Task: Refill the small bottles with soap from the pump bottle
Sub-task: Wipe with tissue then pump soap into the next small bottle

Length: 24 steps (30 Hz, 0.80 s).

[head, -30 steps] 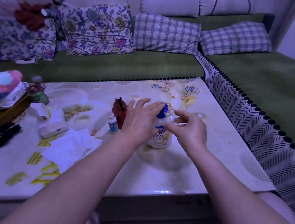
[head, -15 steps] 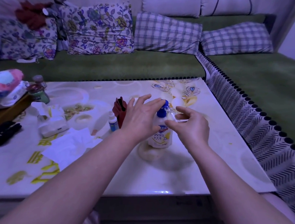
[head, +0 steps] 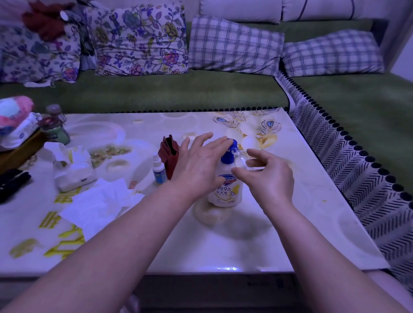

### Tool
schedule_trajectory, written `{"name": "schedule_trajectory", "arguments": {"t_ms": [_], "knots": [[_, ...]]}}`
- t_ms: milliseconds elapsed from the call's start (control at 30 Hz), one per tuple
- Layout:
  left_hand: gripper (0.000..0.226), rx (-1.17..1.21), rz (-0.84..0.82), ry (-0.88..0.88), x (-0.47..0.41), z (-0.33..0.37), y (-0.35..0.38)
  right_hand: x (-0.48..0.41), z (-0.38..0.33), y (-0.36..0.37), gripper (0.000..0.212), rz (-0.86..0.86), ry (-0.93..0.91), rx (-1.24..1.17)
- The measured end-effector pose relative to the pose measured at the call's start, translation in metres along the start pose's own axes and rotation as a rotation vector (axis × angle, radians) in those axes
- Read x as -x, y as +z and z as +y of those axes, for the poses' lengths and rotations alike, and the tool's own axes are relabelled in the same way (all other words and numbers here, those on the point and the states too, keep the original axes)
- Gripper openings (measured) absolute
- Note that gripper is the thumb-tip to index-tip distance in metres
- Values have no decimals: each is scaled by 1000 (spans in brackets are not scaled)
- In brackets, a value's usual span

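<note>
Still, the left hand (head: 199, 167) lies flat over the pump bottle (head: 226, 190), with the right hand (head: 267, 179) at its spout.
Little differs from half a second ago: the pump bottle stands at the same spot mid-table (head: 307, 215), the left fingers stay straight over its blue head, and the right thumb and curled fingers keep pinching a small clear bottle (head: 240, 159) beside the nozzle.

White pump bottle (head: 225, 191) with blue top; floral cushion (head: 141, 38), checked cushion (head: 235, 46), green sofa (head: 181, 91).
</note>
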<state>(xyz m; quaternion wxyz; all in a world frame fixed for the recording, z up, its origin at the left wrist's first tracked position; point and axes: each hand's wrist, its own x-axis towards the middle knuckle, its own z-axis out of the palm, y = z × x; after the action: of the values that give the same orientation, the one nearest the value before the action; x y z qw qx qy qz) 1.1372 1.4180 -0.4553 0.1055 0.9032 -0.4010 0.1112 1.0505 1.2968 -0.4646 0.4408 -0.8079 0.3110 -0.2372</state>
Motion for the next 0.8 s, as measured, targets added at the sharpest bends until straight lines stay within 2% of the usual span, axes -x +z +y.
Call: {"name": "schedule_trajectory", "arguments": {"t_ms": [800], "knots": [[75, -99, 28, 19, 2, 1, 3, 4, 3, -2, 46, -2, 0, 9]]}}
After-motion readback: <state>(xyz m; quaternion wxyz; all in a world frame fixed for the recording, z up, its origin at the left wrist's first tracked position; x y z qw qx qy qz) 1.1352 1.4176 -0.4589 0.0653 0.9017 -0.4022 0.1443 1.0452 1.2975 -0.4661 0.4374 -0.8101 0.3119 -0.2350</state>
